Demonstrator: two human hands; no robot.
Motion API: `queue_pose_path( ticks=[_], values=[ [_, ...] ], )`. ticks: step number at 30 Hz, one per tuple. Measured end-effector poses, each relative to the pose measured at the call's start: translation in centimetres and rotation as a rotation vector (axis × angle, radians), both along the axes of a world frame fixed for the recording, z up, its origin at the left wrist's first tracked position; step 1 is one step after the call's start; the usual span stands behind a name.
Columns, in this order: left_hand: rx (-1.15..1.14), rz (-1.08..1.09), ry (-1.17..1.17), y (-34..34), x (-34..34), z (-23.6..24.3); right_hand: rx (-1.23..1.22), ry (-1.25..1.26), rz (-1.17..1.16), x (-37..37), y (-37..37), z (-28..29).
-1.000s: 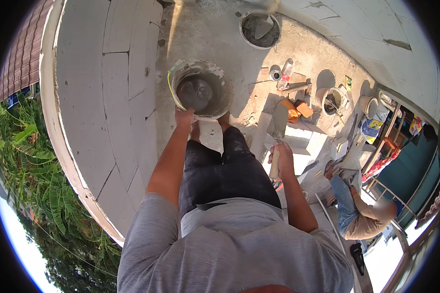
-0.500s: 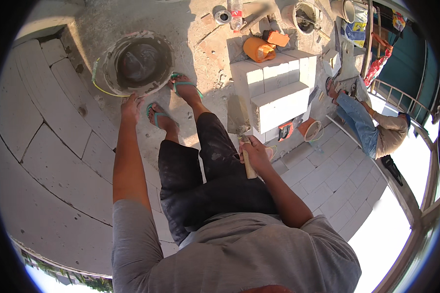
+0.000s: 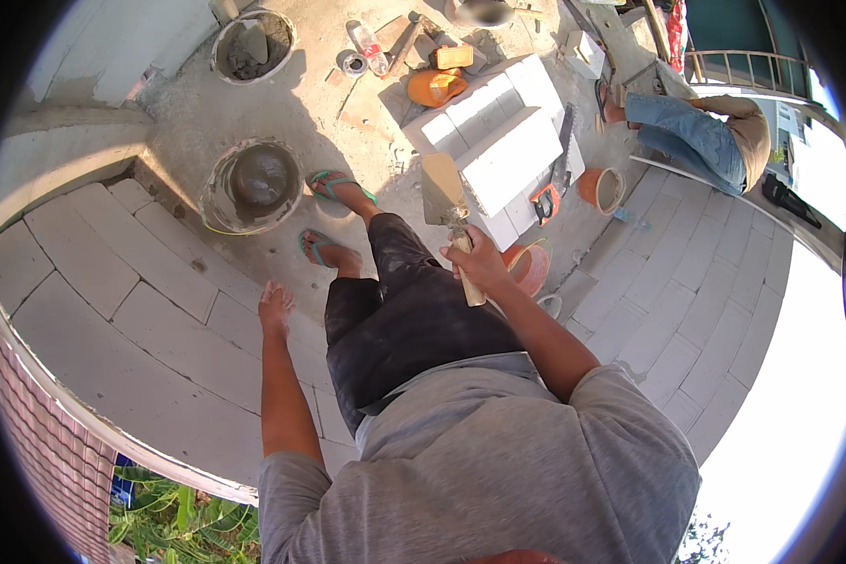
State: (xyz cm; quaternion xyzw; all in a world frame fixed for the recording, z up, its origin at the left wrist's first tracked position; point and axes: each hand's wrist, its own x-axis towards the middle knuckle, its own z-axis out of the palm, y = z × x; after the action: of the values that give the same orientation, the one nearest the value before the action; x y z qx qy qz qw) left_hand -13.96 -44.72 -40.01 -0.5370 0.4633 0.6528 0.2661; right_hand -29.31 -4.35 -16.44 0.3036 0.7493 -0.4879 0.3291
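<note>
Beside the pale block wall (image 3: pixel 179 315), at the concrete floor's (image 3: pixel 334 117) left edge, stands a bucket (image 3: pixel 218 193) of wet grey mortar (image 3: pixel 259 177); nearer you, your left hand (image 3: pixel 274 305) hangs free, its fingers loosely bent and slightly parted. A masonry trowel (image 3: pixel 444 194) is in your right hand (image 3: pixel 480 262), fingers wrapped around its handle, and beyond, at the right edge of the stacked white blocks (image 3: pixel 512 160), lies an orange-handled handsaw (image 3: pixel 545 204).

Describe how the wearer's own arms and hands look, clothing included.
The left hand and right hand are both bare, without gloves. The forearms are uncovered, with no watch or bracelet visible. Loose, plain grey short sleeves of a matching grey shirt end near the elbows. Pale, dusty-looking smudges seem to mark the left hand.
</note>
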Motion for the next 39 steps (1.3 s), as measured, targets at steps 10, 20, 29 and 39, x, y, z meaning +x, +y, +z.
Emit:
queue_pose_path(
  ticks=[10, 20, 29, 39],
  values=[
    [-0.14, -0.145, -0.066, 2.3, 2.4, 4.7, 0.017, -0.089, -0.538, 5.5, 11.5, 0.6],
    [-0.401, -0.657, 0.103, 12.3, 1.2, 4.3, -0.112, 0.115, -0.842, 5.4, 21.4, -2.2],
    [-0.449, -0.997, 0.32, 28.3, -5.4, 9.4, -0.12, 0.081, -0.724, 3.7, 32.4, -4.2],
    [-0.509, -0.732, 0.311, 33.8, -8.0, 13.3, -0.131, 0.105, -0.451, -4.1, 37.2, -2.0]
  ],
)
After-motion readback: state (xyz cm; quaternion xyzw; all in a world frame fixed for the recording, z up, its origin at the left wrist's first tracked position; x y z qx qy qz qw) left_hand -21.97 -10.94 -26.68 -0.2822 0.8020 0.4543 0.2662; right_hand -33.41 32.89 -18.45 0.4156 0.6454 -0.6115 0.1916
